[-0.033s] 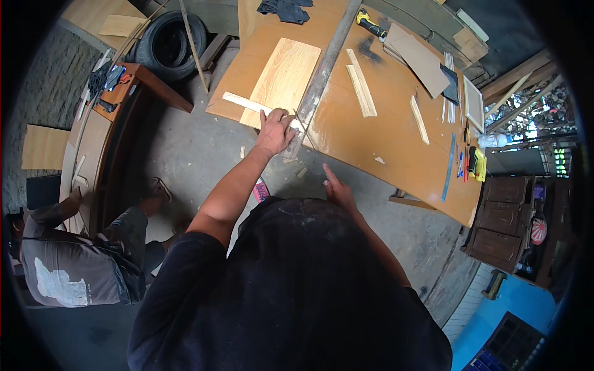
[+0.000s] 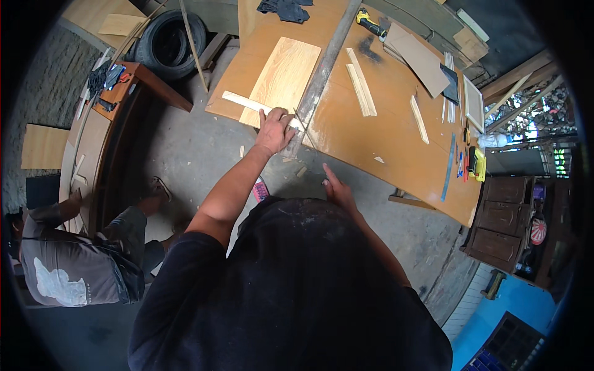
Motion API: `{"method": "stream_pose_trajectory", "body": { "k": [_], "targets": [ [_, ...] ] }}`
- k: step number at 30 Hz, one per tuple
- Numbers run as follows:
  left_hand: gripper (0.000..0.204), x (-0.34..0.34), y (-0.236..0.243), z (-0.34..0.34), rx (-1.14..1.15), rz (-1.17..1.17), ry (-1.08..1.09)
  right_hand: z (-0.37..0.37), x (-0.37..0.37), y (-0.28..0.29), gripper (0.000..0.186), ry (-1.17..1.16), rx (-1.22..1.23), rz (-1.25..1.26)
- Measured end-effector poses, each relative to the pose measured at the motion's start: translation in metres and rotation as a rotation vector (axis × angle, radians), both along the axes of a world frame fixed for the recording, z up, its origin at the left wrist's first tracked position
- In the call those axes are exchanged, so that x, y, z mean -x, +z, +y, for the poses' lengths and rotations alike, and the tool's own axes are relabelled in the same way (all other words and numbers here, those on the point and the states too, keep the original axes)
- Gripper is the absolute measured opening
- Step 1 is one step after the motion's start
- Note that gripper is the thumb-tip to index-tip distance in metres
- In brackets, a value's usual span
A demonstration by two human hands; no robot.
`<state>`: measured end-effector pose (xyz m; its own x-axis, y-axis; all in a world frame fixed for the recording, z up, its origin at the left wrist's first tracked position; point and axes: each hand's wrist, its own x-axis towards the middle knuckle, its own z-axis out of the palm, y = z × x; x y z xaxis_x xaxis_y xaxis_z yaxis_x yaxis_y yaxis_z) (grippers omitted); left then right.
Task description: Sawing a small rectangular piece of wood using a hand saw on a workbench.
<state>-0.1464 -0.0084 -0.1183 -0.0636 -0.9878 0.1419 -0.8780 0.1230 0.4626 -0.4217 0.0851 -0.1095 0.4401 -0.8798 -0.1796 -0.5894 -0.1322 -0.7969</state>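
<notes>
Warm orange-brown right across the worktop [image 2: 396,157], with a sooty black smudge [image 2: 369,51] toward its far edge! Over its left part, a honey-yellow board [image 2: 288,65] with streaky darker grain, then a paler, creamy wooden strip [image 2: 238,101], and a dusty grey beam [image 2: 329,55] beside them. Yellow and black on the power drill [image 2: 370,25] at the worktop's far side, flat brown on the sheets [image 2: 422,60] nearby, blue on the flat band [image 2: 448,167] near its right end. Left of the worktop, a black tyre [image 2: 143,46]; right of it, a dark brown cabinet [image 2: 500,219] and a red-and-white rayed round thing [image 2: 539,232]. Before it, a plain black shirt [image 2: 291,284]!
</notes>
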Motion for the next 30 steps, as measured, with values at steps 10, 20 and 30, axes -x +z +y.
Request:
{"method": "stream_pose_trajectory", "body": {
  "k": [10, 20, 30],
  "targets": [
    [0.048, -0.002, -0.002, -0.002, 0.039, -0.077, -0.033, 0.022, 0.007, -0.014, 0.054, 0.031, 0.057, -0.045],
    [0.048, -0.001, 0.003, -0.003, -0.004, -0.093, -0.031, 0.009, -0.014, 0.000, 0.050, -0.046, 0.085, 0.019],
    [0.046, -0.001, 0.000, 0.000, -0.004, -0.132, -0.044, 0.048, 0.022, -0.027, 0.053, -0.052, -0.233, -0.131]
  ]
}}
